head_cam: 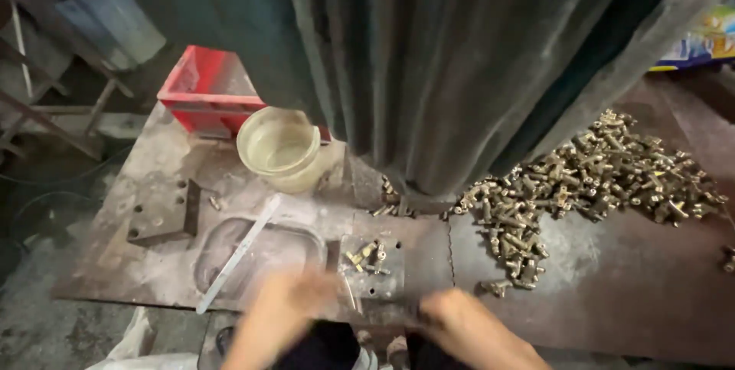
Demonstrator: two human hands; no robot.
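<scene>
Small brass metal fittings (366,255) sit at twelve o'clock from blurred left hand (287,301) and right hand (448,312); grips unclear; bumping could scatter them.

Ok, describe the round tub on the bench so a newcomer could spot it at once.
Start at the dark machine column rising from the metal bench. Just left of its base, in front of the red tray, stands the tub. It is the only round, pale, see-through container there.
</scene>
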